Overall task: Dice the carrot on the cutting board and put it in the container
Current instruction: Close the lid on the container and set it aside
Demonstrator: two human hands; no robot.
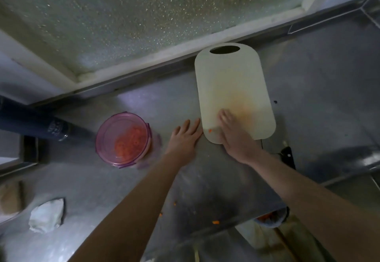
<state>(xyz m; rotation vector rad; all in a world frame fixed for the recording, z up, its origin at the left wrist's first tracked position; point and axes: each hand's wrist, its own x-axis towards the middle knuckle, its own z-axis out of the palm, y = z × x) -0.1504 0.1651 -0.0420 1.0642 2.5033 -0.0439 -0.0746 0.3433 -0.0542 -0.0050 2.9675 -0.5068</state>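
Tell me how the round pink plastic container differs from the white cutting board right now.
The round, see-through pink plastic container holds a heap of diced carrot; the oblong, opaque white cutting board bears only one orange bit and an orange stain. The right hand lies flat on the board; neither hand touches the container, the left hand lying beside the board. Both sit on the steel counter.

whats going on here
No chopping right now. A person's right hand lies flat on the cutting board, close to a lone carrot bit. The left hand rests open on the counter beside the board. The pink container already holds diced carrot. The knife lies on the counter, to the right.
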